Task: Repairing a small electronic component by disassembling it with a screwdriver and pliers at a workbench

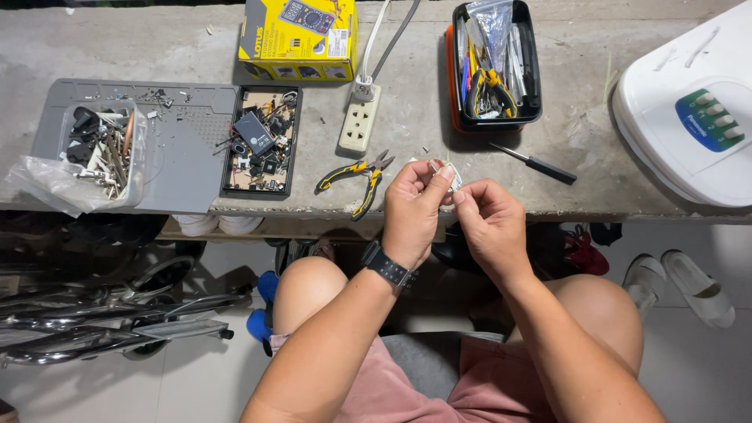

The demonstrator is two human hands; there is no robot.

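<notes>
Both hands pinching 1 tiny white part [448,177] just right of the pliers [356,178]
Left hand [413,210] and right hand [487,223] are clamping its edges; looks light, thin, probably fragile.

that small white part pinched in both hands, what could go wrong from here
1. Both hands, left hand and right hand, pinch the small white part beyond the bench edge; a slip would likely drop it to the floor.
2. The pliers lie near that edge and could be knocked off.

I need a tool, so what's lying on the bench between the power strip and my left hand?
In the head view, yellow-and-black pliers lie between the power strip and the left hand.
</notes>
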